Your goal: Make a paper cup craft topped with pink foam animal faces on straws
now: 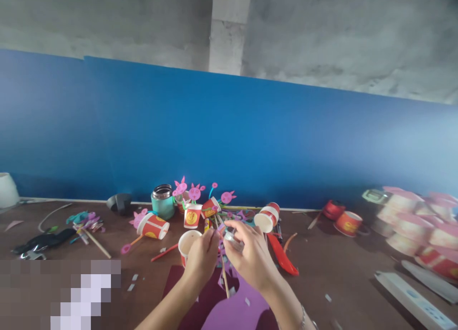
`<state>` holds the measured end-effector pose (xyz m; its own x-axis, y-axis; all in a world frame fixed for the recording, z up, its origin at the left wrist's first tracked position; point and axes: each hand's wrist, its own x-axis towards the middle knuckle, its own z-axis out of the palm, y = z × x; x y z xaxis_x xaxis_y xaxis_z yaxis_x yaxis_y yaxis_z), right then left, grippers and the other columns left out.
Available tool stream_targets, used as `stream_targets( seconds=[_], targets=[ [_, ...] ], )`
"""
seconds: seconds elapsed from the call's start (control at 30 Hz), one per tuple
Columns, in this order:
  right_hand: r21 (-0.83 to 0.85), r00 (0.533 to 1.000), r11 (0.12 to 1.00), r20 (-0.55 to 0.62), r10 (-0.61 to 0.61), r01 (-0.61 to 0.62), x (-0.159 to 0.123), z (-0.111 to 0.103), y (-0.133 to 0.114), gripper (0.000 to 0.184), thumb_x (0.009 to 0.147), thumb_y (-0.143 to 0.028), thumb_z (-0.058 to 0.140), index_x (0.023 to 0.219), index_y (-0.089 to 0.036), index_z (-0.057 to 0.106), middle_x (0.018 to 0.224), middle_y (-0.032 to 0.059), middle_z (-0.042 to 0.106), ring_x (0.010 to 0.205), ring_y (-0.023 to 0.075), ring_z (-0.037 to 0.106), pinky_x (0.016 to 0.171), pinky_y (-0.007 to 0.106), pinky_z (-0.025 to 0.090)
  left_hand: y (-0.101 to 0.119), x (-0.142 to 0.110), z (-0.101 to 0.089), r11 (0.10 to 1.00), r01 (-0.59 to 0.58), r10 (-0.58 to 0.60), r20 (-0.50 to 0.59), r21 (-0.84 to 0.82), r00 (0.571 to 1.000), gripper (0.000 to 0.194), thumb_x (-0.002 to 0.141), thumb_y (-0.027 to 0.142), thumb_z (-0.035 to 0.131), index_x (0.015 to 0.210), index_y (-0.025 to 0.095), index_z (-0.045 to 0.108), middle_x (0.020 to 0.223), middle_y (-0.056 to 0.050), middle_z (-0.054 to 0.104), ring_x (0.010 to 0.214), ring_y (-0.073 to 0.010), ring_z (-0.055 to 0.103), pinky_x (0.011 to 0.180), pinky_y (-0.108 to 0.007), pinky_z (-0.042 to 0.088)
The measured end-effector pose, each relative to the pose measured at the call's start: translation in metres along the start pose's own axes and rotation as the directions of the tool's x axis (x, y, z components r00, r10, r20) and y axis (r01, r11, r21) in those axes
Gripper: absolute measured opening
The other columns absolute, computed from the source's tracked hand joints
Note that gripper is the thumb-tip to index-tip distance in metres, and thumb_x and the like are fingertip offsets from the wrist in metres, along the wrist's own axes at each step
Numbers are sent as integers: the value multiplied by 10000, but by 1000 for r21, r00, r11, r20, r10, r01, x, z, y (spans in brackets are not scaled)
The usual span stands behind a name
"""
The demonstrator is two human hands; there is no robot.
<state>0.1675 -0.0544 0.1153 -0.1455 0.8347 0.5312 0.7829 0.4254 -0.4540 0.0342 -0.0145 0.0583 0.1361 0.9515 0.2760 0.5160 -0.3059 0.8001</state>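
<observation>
My left hand point(203, 254) is closed in a pinch at its fingertips; what it grips is too small to make out. Close beside it, my right hand point(250, 253) curls its fingers round a small whitish object point(234, 242), partly covered by the thumb and fingers. A thin wooden stick point(224, 275) runs between the two hands, and I cannot tell whether either one touches it. Under my forearms lie a purple sheet point(232, 311) and a dark maroon sheet point(175, 282). A paper cup point(188, 244) stands just behind my left hand, partly hidden by it.
Red paper cups with pink animal cutouts point(195, 192) stand at the back beside a teal jar point(162, 201). One decorated cup point(153, 226) lies on its side. Red scissors or a cutter point(282, 256), a power strip point(417, 299) and blurred stacked cups point(411, 230) are to the right.
</observation>
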Motion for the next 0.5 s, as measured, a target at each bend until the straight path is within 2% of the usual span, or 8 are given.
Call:
stream_targets(
  seconds=[0.13,0.23,0.33,0.5],
  targets=[
    [-44,1000,999,23,14,-13,-1,-3,-3,287,777,-213,535,1062,-221,561,631,-13,610,711,200,601,756,343,371,2,-1,0,999,7,-7,14,-43,1000,302,889,349,317,640,201,399,548,49,425,538,-108,424,528,-229,261],
    [-63,1000,998,18,19,-18,-2,-3,-4,277,777,-216,540,1053,-216,569,637,-8,609,656,185,588,741,339,376,5,-4,0,996,-5,11,69,-85,998,296,889,342,309,641,201,392,548,51,402,538,-107,407,526,-230,256],
    [-42,1000,999,4,9,-9,-2,-3,-3,290,793,-218,527,1081,-211,555,661,2,611,702,191,587,766,349,381,6,-4,1,988,-16,32,105,-152,994,293,883,346,310,638,201,378,563,49,391,545,-105,392,518,-226,254],
    [-19,1000,1000,31,4,-4,-2,-5,-7,308,801,-193,512,1108,-207,532,700,6,621,795,213,584,807,386,376,5,-2,1,989,-8,12,28,-150,1000,289,867,331,342,614,196,375,549,51,384,542,-104,365,521,-226,254]
  ],
)
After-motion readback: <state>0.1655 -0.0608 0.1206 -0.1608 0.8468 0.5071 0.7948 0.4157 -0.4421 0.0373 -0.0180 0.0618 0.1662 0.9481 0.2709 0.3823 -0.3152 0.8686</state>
